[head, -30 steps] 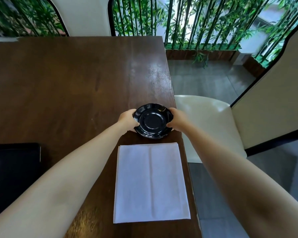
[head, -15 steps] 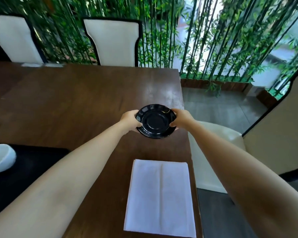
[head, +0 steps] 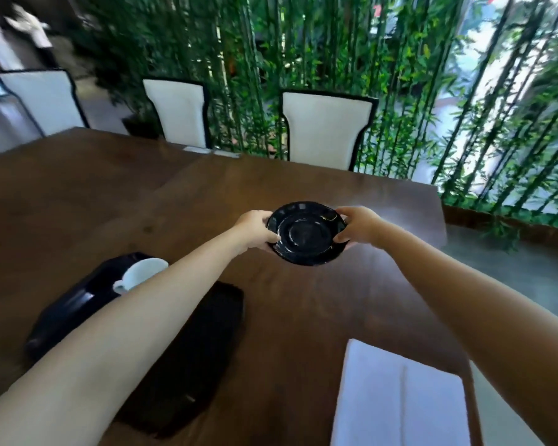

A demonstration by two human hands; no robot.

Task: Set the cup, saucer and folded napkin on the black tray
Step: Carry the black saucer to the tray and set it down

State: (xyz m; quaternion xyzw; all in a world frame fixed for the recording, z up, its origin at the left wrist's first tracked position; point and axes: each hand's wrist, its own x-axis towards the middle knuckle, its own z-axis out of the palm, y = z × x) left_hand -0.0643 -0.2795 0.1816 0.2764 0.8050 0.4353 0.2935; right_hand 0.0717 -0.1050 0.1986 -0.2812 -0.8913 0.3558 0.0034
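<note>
I hold a glossy black saucer [head: 307, 232] above the brown table, gripping its left rim with my left hand [head: 255, 230] and its right rim with my right hand [head: 358, 225]. The saucer tilts slightly toward me. A white cup [head: 141, 273] stands on the black tray [head: 187, 355] at the lower left, partly behind my left forearm, which also covers the tray's middle. The folded white napkin [head: 400, 400] lies flat on the table at the lower right, near the table's right edge.
The dark wooden table [head: 110, 194] stretches left and away. Three white chairs with black trim [head: 322, 127] stand along its far side. Behind them is a screen of green bamboo [head: 303, 43]. The floor drops off to the right of the table.
The saucer has been lifted off the table and carried leftward in both hands. My view has swung left, bringing the tray and cup into sight and pushing the napkin to the lower right.
</note>
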